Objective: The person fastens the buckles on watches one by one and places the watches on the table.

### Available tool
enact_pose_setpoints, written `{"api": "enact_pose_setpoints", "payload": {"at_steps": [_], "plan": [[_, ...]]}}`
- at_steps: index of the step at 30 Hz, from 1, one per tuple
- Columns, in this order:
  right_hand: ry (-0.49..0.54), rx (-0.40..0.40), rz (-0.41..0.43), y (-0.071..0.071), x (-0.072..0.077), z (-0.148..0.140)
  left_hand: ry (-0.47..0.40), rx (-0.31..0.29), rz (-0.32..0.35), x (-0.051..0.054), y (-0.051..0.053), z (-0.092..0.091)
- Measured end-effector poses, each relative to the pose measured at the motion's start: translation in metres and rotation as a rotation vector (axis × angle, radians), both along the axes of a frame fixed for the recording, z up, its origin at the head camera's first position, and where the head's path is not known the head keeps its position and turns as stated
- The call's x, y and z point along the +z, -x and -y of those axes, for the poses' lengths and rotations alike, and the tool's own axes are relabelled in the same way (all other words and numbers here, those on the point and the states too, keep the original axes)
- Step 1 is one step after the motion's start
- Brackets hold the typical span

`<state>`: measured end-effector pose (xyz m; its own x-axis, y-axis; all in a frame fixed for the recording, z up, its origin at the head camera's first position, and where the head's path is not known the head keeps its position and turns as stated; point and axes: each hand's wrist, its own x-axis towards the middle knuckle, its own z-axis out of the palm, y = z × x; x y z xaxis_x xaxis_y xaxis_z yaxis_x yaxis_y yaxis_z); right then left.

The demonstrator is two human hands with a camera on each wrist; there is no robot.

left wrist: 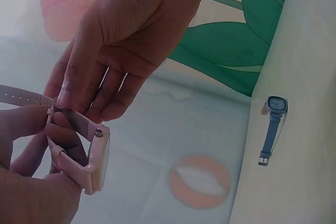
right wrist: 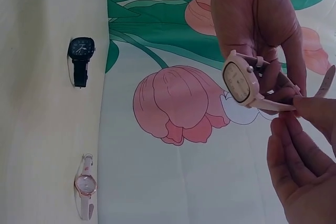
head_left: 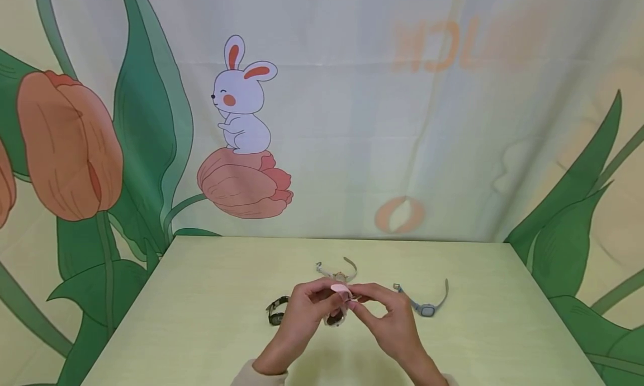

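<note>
A pale pink watch (right wrist: 244, 80) with a squarish case is raised above the table, its strap looped round. My left hand (head_left: 302, 313) grips the strap, with fingers passing inside the loop in the left wrist view. My right hand (head_left: 389, 321) pinches the strap near the buckle, thumb against fingers. The strap's free end, with its row of holes, sticks out past the fingertips (left wrist: 63, 98) in the left wrist view. Fingers partly hide the buckle, so whether it is fastened cannot be told.
On the pale table (head_left: 201, 319) lie a black watch (head_left: 276, 318) at left, a white-strapped watch with a round rose-gold case (right wrist: 85, 184) behind the hands, and a blue watch (head_left: 427, 310) at right. A curtain (head_left: 342, 151) with a rabbit and tulips hangs behind.
</note>
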<state>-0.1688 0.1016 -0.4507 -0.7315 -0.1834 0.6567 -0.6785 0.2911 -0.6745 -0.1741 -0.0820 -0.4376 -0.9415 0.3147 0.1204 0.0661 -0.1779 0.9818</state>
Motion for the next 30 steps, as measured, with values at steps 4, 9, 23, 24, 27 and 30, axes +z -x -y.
{"api": "enact_pose_setpoints", "payload": {"at_steps": [4,9,23,24,27,30], "plan": [[0.003,-0.01,-0.069,0.001,-0.001,0.001,-0.019,-0.018,-0.008,0.0,0.0,-0.001],[0.026,0.004,-0.093,-0.001,0.003,0.003,0.0,-0.029,0.006,0.002,0.0,0.0],[0.153,0.135,-0.182,0.004,-0.007,0.003,0.012,-0.067,-0.107,0.001,-0.001,0.004],[0.151,0.136,-0.185,0.004,-0.007,0.003,0.017,-0.061,-0.107,0.002,-0.001,0.003],[0.151,0.136,-0.171,0.003,-0.007,0.003,0.038,-0.044,-0.109,0.002,-0.001,0.004],[0.155,0.133,-0.157,0.003,-0.006,0.004,0.055,-0.031,-0.108,0.002,-0.001,0.004]]}}
